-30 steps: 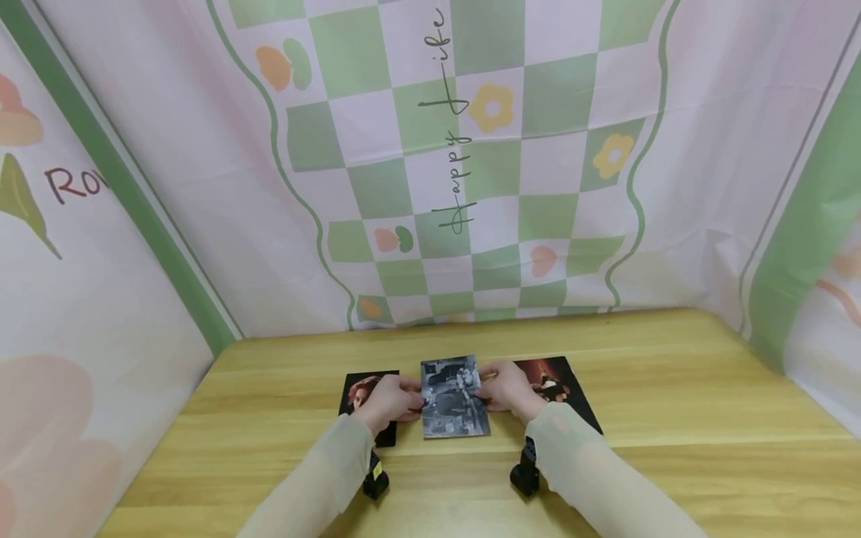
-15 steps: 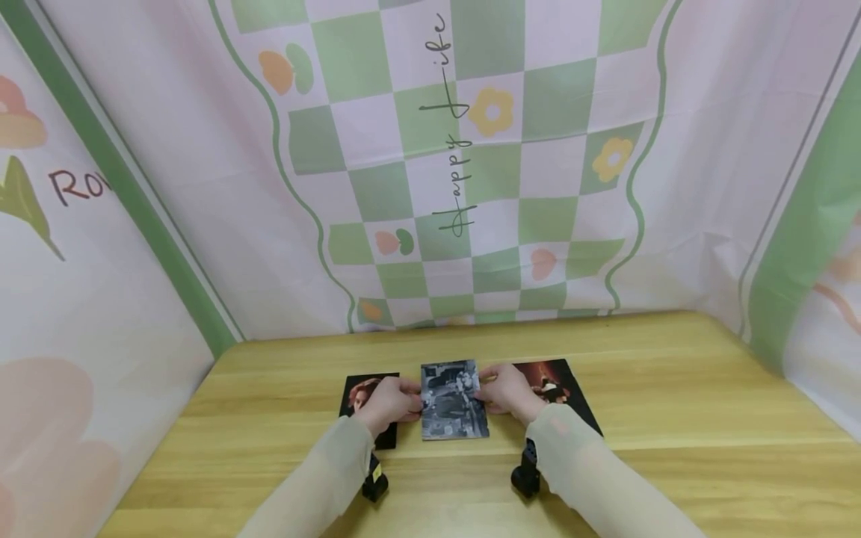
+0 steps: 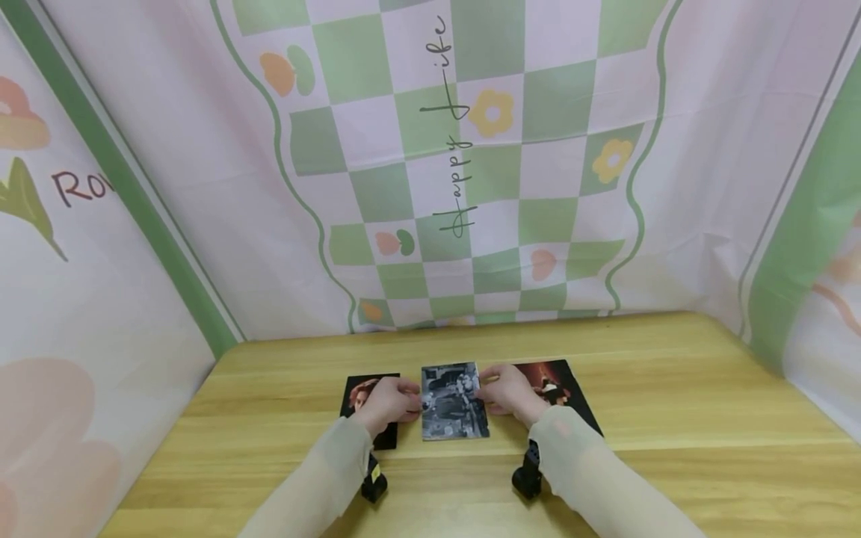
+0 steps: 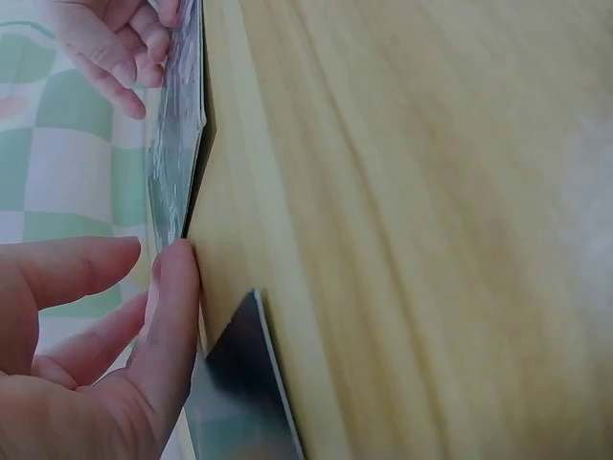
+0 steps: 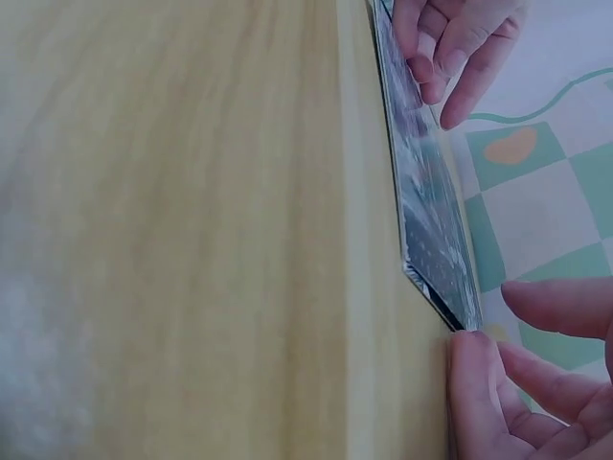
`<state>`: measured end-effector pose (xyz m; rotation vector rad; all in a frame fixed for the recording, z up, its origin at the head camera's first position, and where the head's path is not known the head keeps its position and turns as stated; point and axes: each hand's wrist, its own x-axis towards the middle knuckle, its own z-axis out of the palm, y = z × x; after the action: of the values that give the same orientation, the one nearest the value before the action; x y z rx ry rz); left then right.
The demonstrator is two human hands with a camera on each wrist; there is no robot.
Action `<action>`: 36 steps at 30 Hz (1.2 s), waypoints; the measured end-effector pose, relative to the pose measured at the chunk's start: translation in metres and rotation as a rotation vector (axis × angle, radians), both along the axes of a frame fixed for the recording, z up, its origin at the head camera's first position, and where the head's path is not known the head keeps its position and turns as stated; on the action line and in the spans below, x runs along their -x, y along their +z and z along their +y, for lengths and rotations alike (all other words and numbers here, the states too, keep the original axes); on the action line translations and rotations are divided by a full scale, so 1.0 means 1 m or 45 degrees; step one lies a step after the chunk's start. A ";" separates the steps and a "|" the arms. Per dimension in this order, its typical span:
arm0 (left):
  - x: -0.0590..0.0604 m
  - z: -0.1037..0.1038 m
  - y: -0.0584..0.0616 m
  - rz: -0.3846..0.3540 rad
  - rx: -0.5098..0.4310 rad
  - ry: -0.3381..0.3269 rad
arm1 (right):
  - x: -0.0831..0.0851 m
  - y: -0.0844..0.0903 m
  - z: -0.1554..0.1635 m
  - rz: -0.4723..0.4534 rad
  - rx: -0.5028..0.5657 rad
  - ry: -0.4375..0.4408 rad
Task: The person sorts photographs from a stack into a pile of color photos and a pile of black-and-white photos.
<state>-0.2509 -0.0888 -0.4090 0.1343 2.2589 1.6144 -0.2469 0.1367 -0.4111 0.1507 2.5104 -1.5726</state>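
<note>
While my left hand (image 3: pixel 389 402) and right hand (image 3: pixel 509 391) pinch the side edges of the black-and-white photo (image 3: pixel 453 402), it sits between two darker photos on the surface (image 3: pixel 673 418). I judge I'm squaring it; next calls for a gentle release.

Left photo (image 3: pixel 366 396) partly covered by the left hand (image 3: pixel 389 403), so its picture not readable; in the left wrist view only a dark blurred corner (image 4: pixel 239 402), cut by the bottom edge. Right photo (image 3: pixel 561 388) half hidden behind the right hand (image 3: pixel 509 391) and sleeve (image 3: pixel 592 471). Middle black-and-white photo (image 3: pixel 454 400) too small to tell its content; seen only edge-on from both wrists (image 5: pixel 431 220). Fingertips at its side edges hidden from the head view. Forearms cut off at the bottom edge. Table (image 5: pixel 172 240) surface blurred near the wrist cameras.
</note>
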 end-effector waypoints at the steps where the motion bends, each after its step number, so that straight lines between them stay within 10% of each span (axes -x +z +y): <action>1: 0.000 0.000 0.000 -0.002 0.003 0.006 | 0.000 0.000 0.001 0.000 0.012 0.004; 36: -0.007 0.036 0.020 0.065 -0.084 -0.006 | -0.020 0.036 0.036 0.015 0.212 0.137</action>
<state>-0.2435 -0.0526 -0.3889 0.1997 2.2417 1.7021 -0.2267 0.1731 -0.3747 -0.0150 2.3396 -1.7330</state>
